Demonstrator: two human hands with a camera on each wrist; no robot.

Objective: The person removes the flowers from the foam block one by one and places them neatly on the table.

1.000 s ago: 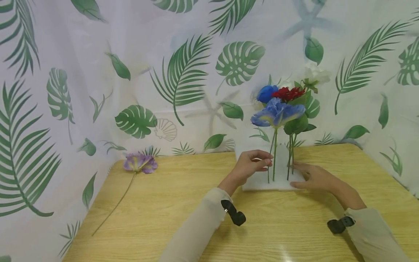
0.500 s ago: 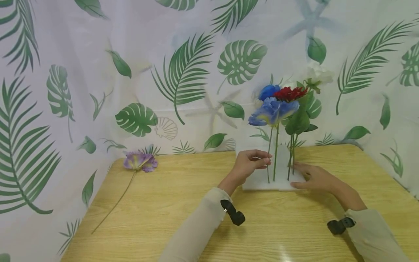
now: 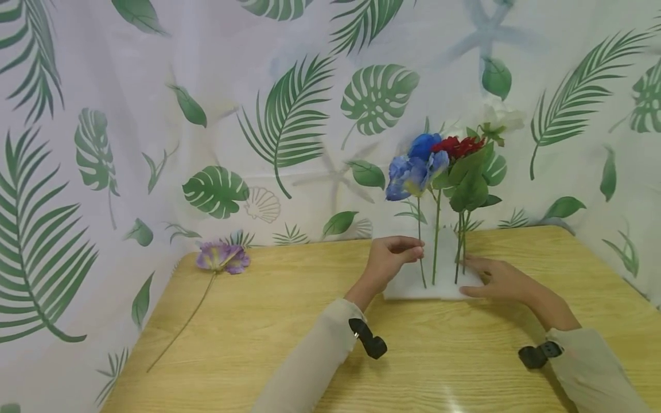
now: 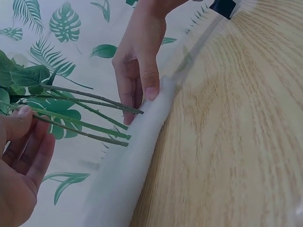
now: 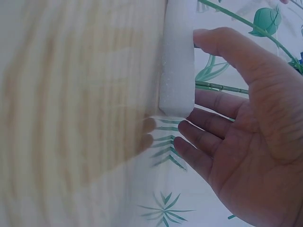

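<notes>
Blue flower [image 3: 410, 175] stands tilted in white foam [image 3: 413, 287].

My left grip [image 3: 395, 258] has swung the blue flower [image 3: 410, 175] over to the left since a second ago: its head now faces sideways rather than lying broad and flat, and it sits left of the dark blue bloom [image 3: 424, 144] instead of under the red one [image 3: 457, 146]. Its stem [image 3: 420, 241] now leans left from the foam [image 3: 413, 287]. I think my pinch has slid slightly left along with it, though the shift is slight.
</notes>
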